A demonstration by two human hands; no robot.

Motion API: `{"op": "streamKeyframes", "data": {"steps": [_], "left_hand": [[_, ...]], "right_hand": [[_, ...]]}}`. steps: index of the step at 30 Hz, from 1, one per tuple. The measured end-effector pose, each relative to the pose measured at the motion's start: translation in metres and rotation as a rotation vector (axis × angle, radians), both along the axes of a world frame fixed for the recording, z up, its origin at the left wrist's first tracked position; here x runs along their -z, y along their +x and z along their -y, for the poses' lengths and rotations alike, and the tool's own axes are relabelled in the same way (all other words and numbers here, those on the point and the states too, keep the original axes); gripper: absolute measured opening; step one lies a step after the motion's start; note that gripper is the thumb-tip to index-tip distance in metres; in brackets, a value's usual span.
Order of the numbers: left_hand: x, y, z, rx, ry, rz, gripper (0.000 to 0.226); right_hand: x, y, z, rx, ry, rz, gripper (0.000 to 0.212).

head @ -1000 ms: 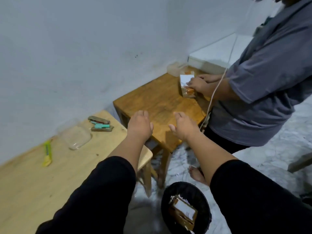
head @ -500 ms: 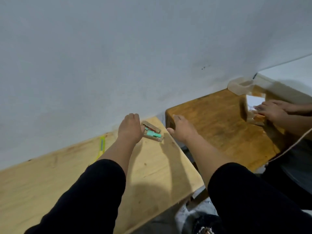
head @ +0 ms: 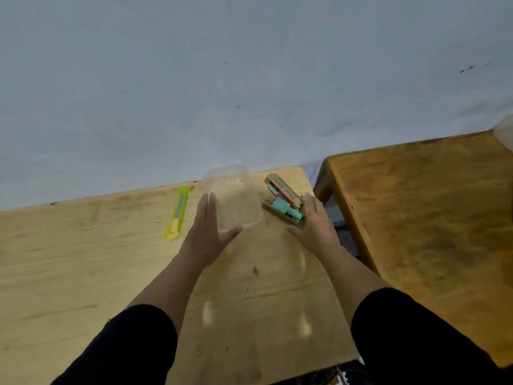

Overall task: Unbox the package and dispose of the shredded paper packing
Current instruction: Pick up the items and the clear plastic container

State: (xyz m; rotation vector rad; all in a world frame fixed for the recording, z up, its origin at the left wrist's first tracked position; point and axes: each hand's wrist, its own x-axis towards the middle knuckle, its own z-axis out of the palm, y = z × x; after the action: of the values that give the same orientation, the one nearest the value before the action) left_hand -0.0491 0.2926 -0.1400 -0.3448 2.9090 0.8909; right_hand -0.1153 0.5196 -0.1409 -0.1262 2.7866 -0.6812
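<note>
A clear plastic container [head: 236,201] sits upturned on the light wooden table [head: 111,273] near the wall. My left hand [head: 206,234] is open, fingers straight, at the container's left side with the thumb under its near edge. Right of the container lies a small brown cardboard piece holding teal and red items [head: 283,202]. My right hand [head: 313,227] is open and touches the near right end of that piece. No package box or shredded paper shows in this view.
A yellow-green utility knife [head: 177,213] lies left of the container. A darker wooden table [head: 430,218] stands to the right across a narrow gap. A pale wall runs close behind both tables. Another clear plastic object [head: 506,132] shows at the right edge.
The view has swung left, away from the other person and the bin. Both my hands have moved forward to the container and the cardboard piece on the light table.
</note>
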Motion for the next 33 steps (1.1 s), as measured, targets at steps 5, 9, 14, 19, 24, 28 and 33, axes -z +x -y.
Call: {"op": "streamKeyframes", "data": {"steps": [5, 9, 14, 19, 24, 28, 33], "left_hand": [[0.015, -0.005, -0.004, -0.049, 0.053, 0.011, 0.103], [0.011, -0.003, -0.011, -0.059, 0.042, -0.015, 0.102], [0.018, -0.002, -0.014, -0.15, 0.126, 0.009, 0.105], [0.02, -0.005, -0.013, -0.217, 0.291, 0.022, 0.111], [0.016, -0.006, -0.012, -0.234, 0.304, 0.039, 0.114], [0.014, -0.005, -0.011, -0.24, 0.345, 0.05, 0.115], [0.009, -0.005, -0.013, -0.267, 0.427, 0.048, 0.114]], "right_hand": [[0.034, -0.024, -0.001, -0.014, -0.096, 0.018, 0.096], [0.054, -0.034, 0.002, -0.037, -0.122, -0.053, 0.092], [0.06, -0.046, 0.015, -0.001, -0.206, -0.12, 0.085], [0.058, -0.048, 0.022, 0.027, -0.249, -0.178, 0.08], [0.049, -0.044, 0.021, 0.076, -0.276, -0.185, 0.078], [0.037, -0.04, 0.026, 0.145, -0.322, -0.194, 0.077], [0.012, -0.034, 0.056, 0.071, -0.428, -0.217, 0.074]]}}
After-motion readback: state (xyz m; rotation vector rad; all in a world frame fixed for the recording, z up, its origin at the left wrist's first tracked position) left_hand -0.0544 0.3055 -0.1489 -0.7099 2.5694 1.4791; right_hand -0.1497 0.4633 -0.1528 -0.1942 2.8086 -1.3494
